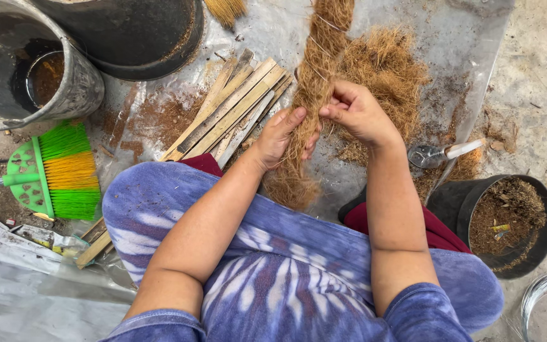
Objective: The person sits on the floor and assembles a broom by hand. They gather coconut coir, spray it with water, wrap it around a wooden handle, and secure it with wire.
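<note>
Head view. Coir pole (314, 82): wire-bound fibre roll, upright over plastic sheet (413, 19), between both hands. Likely light, springy, shedding; best gripped around the bound shaft. Left hand (280, 136) wraps its lower side; right hand (357, 114) pinches fibres. Bamboo slats (229, 111) lie beside.

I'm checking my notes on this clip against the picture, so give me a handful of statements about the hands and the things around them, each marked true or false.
1. Both hands, the left hand and the right hand, grip the coir-wrapped pole. True.
2. The broom has blue and red bristles. False: they are green and orange.
3. A bundle of bamboo slats lies to the left of the pole. True.
4. The small black pot at the right holds clear water. False: it holds brown soil-like matter.
5. The right hand holds the pliers. False: they lie on the plastic sheet.
</note>
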The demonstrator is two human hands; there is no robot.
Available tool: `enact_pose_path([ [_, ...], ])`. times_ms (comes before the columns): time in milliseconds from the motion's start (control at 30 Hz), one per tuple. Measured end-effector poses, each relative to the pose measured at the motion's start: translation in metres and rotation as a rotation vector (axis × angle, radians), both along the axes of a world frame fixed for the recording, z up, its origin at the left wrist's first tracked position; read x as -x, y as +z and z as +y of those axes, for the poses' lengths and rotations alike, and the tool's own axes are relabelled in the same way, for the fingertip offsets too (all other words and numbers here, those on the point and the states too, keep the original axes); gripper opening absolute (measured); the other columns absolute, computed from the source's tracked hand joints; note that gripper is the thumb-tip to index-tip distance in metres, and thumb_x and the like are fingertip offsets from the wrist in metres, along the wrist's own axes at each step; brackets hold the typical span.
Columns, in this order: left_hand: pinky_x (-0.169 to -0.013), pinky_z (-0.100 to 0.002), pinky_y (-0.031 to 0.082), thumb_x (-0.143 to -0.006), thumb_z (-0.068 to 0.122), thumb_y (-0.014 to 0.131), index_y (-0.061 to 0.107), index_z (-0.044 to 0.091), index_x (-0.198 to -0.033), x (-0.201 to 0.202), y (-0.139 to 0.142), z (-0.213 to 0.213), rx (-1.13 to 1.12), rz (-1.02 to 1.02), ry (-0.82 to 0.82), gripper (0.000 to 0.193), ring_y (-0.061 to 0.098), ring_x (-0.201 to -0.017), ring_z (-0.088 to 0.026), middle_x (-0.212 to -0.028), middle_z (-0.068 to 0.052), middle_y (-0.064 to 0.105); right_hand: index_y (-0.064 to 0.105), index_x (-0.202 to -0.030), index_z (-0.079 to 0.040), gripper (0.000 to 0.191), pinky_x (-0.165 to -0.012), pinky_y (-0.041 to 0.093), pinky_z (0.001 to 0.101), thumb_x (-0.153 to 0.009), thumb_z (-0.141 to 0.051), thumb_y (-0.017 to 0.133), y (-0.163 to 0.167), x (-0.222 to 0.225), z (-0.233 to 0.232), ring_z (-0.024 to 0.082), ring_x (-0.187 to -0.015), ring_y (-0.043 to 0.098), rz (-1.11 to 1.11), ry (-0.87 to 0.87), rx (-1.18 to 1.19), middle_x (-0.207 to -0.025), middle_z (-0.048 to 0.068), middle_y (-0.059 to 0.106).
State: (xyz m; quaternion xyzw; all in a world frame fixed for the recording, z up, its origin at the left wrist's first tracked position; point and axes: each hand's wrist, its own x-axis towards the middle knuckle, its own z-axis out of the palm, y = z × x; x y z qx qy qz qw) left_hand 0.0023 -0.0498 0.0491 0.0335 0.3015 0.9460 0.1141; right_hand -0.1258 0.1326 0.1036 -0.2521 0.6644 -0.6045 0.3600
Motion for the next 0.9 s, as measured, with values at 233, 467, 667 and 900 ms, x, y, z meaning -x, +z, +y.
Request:
enact_pose_path([
  [233, -0.062, -0.037, 0.055, -0.110, 0.044, 0.054, 0.059, 0.002, -0.123, -0.005, -0.001, 0.001, -0.314, -0.007, -0.267, 0.044, 0.065, -0.071, -0.025, -0.093, -0.016, 0.066, 0.062, -0.120, 0.003, 0.051, -0.065, 0.061, 0.0260, -0.081, -0.017, 0.088, 0.000, -0.012, -0.013, 0.011, -0.071, 0.072, -0.272, 0.094, 0.187, -0.088, 0.004, 0.074],
  [467, -0.090, -0.041, 0.058, -0.111, 0.054, 0.040, 0.047, 0.007, -0.153, 0.004, -0.008, 0.008, -0.228, -0.016, -0.242, 0.064, 0.071, -0.099, -0.031, -0.115, -0.022, 0.069, 0.054, -0.083, -0.006, 0.035, -0.035, 0.047, 0.0276, -0.081, -0.014, 0.087, -0.006, -0.013, -0.011, 0.012, -0.045, 0.063, -0.234, -0.059, 0.077, -0.062, 0.005, 0.064],
  [667, -0.108, -0.044, 0.052, -0.103, 0.061, 0.040, 0.043, 0.004, -0.154, 0.005, -0.014, 0.014, -0.064, -0.299, -0.048, 0.076, 0.062, -0.127, -0.026, -0.143, -0.016, 0.059, 0.054, -0.082, -0.011, 0.038, -0.054, 0.041, 0.0208, -0.084, -0.019, 0.090, -0.012, -0.008, -0.010, 0.000, -0.067, 0.053, -0.069, -0.196, 0.149, -0.076, -0.006, 0.058],
  [900, -0.111, -0.032, 0.040, -0.103, 0.054, 0.050, 0.050, 0.004, -0.149, 0.005, -0.017, 0.002, 0.637, 0.010, 0.258, 0.068, 0.049, -0.133, -0.017, -0.143, -0.010, 0.055, 0.049, -0.073, -0.016, 0.043, -0.048, 0.034, 0.0197, -0.084, -0.027, 0.089, 0.004, -0.007, -0.010, 0.001, -0.056, 0.043, 0.077, -0.343, -0.006, -0.064, -0.009, 0.051],
])
